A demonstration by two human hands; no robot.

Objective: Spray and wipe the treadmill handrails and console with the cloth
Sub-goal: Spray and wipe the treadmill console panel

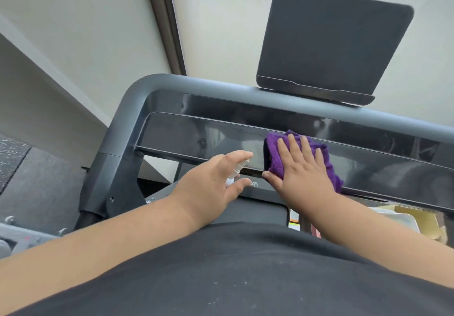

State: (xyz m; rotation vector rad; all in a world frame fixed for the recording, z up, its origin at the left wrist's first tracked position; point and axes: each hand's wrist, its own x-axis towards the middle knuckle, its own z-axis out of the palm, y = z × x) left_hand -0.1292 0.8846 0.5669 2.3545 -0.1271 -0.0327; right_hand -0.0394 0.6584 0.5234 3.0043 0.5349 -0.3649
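A black shirt [233,274] is filling the lower frame. At centre, the left hand [211,180] is curling around a small white sprayer [65,168], mostly hidden behind the palm. Just right, the right hand [304,168] is pressing flat-fingered on a purple cloth [275,153] against the glossy console [196,133], partly covering it. The tablet stand [331,42] is rising beyond, upper right.

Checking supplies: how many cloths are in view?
1. The purple cloth lies under the right hand, pressed flat on the console panel. Others may be out of view.

Left hand [216,178] curled in grip; right hand [303,168] flat, fingers spread.
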